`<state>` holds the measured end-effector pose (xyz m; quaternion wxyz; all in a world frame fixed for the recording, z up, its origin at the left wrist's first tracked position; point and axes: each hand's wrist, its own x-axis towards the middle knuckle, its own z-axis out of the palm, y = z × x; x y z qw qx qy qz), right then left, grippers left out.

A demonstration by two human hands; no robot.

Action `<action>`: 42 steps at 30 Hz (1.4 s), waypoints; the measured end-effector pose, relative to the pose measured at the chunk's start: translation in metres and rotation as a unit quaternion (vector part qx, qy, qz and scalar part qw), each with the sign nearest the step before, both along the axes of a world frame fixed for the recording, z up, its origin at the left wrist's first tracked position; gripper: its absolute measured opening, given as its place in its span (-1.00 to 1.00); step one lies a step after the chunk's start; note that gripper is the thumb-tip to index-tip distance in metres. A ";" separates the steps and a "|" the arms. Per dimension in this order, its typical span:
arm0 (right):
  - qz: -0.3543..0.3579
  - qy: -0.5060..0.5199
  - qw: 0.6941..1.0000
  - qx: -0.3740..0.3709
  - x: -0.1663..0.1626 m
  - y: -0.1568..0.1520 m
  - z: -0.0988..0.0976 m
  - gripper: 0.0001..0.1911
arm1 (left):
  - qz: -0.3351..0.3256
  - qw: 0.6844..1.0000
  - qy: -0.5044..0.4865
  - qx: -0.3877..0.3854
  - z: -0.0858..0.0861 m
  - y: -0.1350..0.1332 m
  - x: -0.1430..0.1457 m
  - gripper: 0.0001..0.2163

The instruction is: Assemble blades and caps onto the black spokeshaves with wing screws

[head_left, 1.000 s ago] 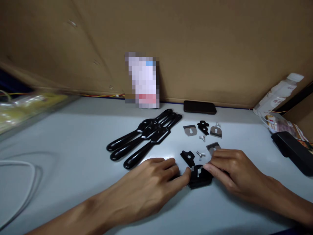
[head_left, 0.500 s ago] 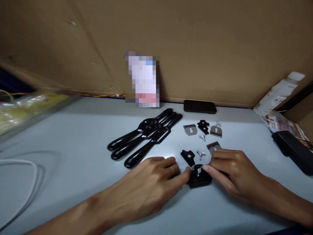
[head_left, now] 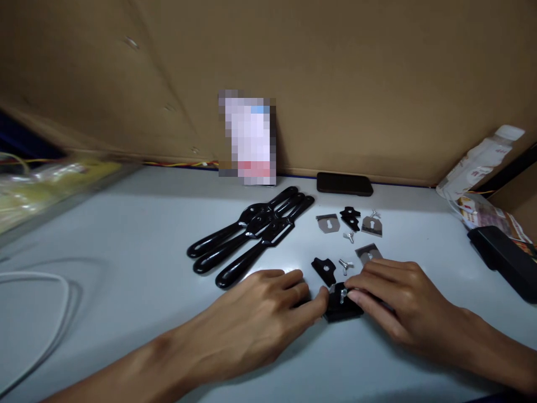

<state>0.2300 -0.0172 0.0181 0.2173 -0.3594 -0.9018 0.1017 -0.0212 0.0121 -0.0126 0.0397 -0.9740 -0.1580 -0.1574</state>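
Fingertips of both hands meet on a small black block (head_left: pixel 342 308) lying on the pale table (head_left: pixel 138 235). Left hand (head_left: pixel 260 319): palm down, thumb tip pressed against the block's left edge, the other fingers together and curled on the table beside it. Right hand (head_left: pixel 394 299): thumb and forefinger pinched on a silver wing nut (head_left: pixel 343 292) that sits on top of the block; the remaining fingers curl behind, over the block's right side.

Landmark = block. Just behind it: a loose black clamp plate (head_left: pixel 324 269), a second wing nut (head_left: pixel 344 263), and a grey steel blade (head_left: pixel 368 252) partly under the right knuckles. Further behind: another blade (head_left: pixel 328 223), a black plate (head_left: pixel 349 217), a third blade (head_left: pixel 371 225) with a wing nut at its top edge, and a small wing nut (head_left: pixel 348 237) between the groups. Behind and left of the block: three black two-handled bodies (head_left: pixel 251 235) laid side by side, touching. Well behind: a dark phone (head_left: pixel 344 183) flat against the cardboard wall (head_left: pixel 335 84), and a pixelated card (head_left: pixel 248 140) standing upright. Far right of the block: a white bottle (head_left: pixel 478 162) lying tilted, its label print too small to read; a printed packet (head_left: pixel 482 211), text unreadable; a black case (head_left: pixel 503 260). Far left: a white cable (head_left: pixel 46 330) and a blurred yellow bag (head_left: pixel 46 184).
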 end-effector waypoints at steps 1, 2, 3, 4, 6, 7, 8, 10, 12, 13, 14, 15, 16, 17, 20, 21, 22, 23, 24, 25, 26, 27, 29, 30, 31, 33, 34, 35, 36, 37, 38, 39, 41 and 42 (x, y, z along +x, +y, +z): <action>0.000 -0.007 1.000 -0.004 0.000 0.000 0.000 -0.74 | -0.001 1.000 0.001 0.002 0.001 0.000 0.000 -0.79; 0.001 -0.012 1.000 -0.005 0.000 0.000 0.000 -0.76 | -0.003 1.000 0.002 0.005 0.002 0.000 0.000 -0.78; 0.003 -0.016 1.000 -0.004 0.001 0.000 0.000 -0.77 | -0.004 1.000 0.003 0.009 0.003 -0.001 0.001 -0.77; 0.003 -0.017 1.000 -0.001 0.001 0.000 0.000 -0.77 | -0.005 1.000 0.003 0.014 0.003 -0.001 0.001 -0.77; 0.001 -0.015 1.000 0.003 0.001 0.000 -0.001 -0.76 | -0.008 1.000 0.008 0.022 0.003 0.000 0.001 -0.77; 0.000 -0.014 1.000 0.004 0.001 0.001 -0.001 -0.75 | -0.007 1.000 0.011 0.024 0.003 0.000 0.001 -0.76; -0.001 -0.014 1.000 0.003 0.002 0.001 -0.002 -0.74 | -0.008 1.000 0.015 0.026 0.002 0.000 0.000 -0.75; -0.001 -0.018 1.000 -0.001 0.002 0.001 -0.004 -0.74 | -0.007 0.999 0.022 0.024 0.001 0.000 -0.001 -0.73; -0.001 -0.021 1.000 -0.002 0.002 0.002 -0.006 -0.76 | -0.006 0.999 0.025 0.020 -0.001 0.000 -0.001 -0.73; 0.000 -0.021 1.000 -0.001 0.003 0.002 -0.007 -0.76 | -0.004 0.999 0.025 0.019 -0.001 0.000 -0.002 -0.73; 0.001 -0.021 1.000 0.002 0.002 0.003 -0.008 -0.77 | -0.004 1.000 0.024 0.017 -0.001 -0.001 -0.002 -0.74; 0.003 -0.020 1.000 0.007 0.002 0.003 -0.008 -0.78 | -0.003 1.000 0.023 0.016 -0.001 -0.001 -0.001 -0.75; 0.006 -0.020 1.000 0.012 0.002 0.003 -0.008 -0.78 | -0.002 1.000 0.021 0.015 -0.001 -0.001 -0.001 -0.76; 0.009 -0.021 1.000 0.018 0.002 0.003 -0.008 -0.78 | -0.001 1.000 0.018 0.014 0.000 -0.001 0.000 -0.77; 0.010 -0.027 0.999 0.035 0.001 0.003 -0.007 -0.78 | 0.000 1.000 0.010 0.013 0.001 -0.001 0.001 -0.80; 0.010 -0.030 0.999 0.040 0.000 0.004 -0.006 -0.77 | 0.000 1.000 0.010 0.015 0.001 -0.001 0.001 -0.80; 0.011 -0.034 0.998 0.045 0.000 0.004 -0.006 -0.77 | -0.001 1.000 0.011 0.016 0.002 -0.001 0.001 -0.80; 0.012 -0.038 0.998 0.049 0.000 0.004 -0.006 -0.76 | -0.001 1.000 0.011 0.019 0.002 -0.001 0.001 -0.79; 0.013 -0.042 0.998 0.054 0.000 0.005 -0.006 -0.75 | -0.002 1.000 0.013 0.022 0.002 -0.001 0.001 -0.79; 0.014 -0.045 0.997 0.058 0.000 0.005 -0.006 -0.74 | -0.003 1.000 0.015 0.024 0.002 -0.001 0.001 -0.78; 0.014 -0.048 0.997 0.060 -0.001 0.005 -0.006 -0.73 | -0.003 1.000 0.017 0.024 0.003 -0.001 0.001 -0.77; 0.014 -0.048 0.997 0.062 -0.001 0.006 -0.006 -0.72 | -0.003 1.000 0.020 0.023 0.003 -0.001 0.001 -0.75; 0.014 -0.049 0.997 0.064 -0.002 0.005 -0.006 -0.70 | -0.003 0.999 0.025 0.020 0.002 -0.001 0.001 -0.73; 0.016 -0.051 0.996 0.069 -0.003 0.005 -0.007 -0.69 | -0.002 0.999 0.026 0.019 0.002 -0.001 0.001 -0.72; 0.016 -0.056 0.995 0.078 -0.004 0.004 -0.007 -0.68 | -0.001 1.000 0.024 0.017 0.002 -0.002 0.001 -0.71; 0.011 -0.074 0.992 0.106 -0.005 0.002 -0.009 -0.68 | -0.001 1.000 0.020 0.016 0.001 -0.002 0.001 -0.72; 0.006 -0.085 0.989 0.123 -0.007 0.000 -0.010 -0.68 | -0.002 1.000 0.016 0.016 0.001 -0.002 0.001 -0.73; -0.002 -0.095 0.986 0.137 -0.008 -0.002 -0.011 -0.69 | -0.002 1.000 0.014 0.016 0.001 -0.002 0.002 -0.74; -0.010 -0.105 0.984 0.146 -0.009 -0.003 -0.012 -0.69 | -0.001 1.000 0.014 0.015 0.001 -0.002 0.002 -0.75; -0.020 -0.113 0.982 0.152 -0.011 -0.005 -0.013 -0.69 | -0.001 1.000 0.014 0.015 0.001 -0.001 0.003 -0.77; -0.030 -0.119 0.980 0.156 -0.012 -0.006 -0.013 -0.69 | -0.001 1.000 0.015 0.015 0.001 -0.001 0.003 -0.77; -0.039 -0.123 0.979 0.157 -0.014 -0.007 -0.014 -0.69 | -0.001 1.000 0.017 0.014 0.002 0.000 0.003 -0.78; -0.052 -0.127 0.978 0.156 -0.016 -0.008 -0.014 -0.68 | 0.000 1.000 0.019 0.013 0.002 0.000 0.003 -0.78; -0.054 -0.124 0.979 0.152 -0.016 -0.008 -0.014 -0.68 | -0.001 1.000 0.019 0.012 0.002 0.000 0.003 -0.78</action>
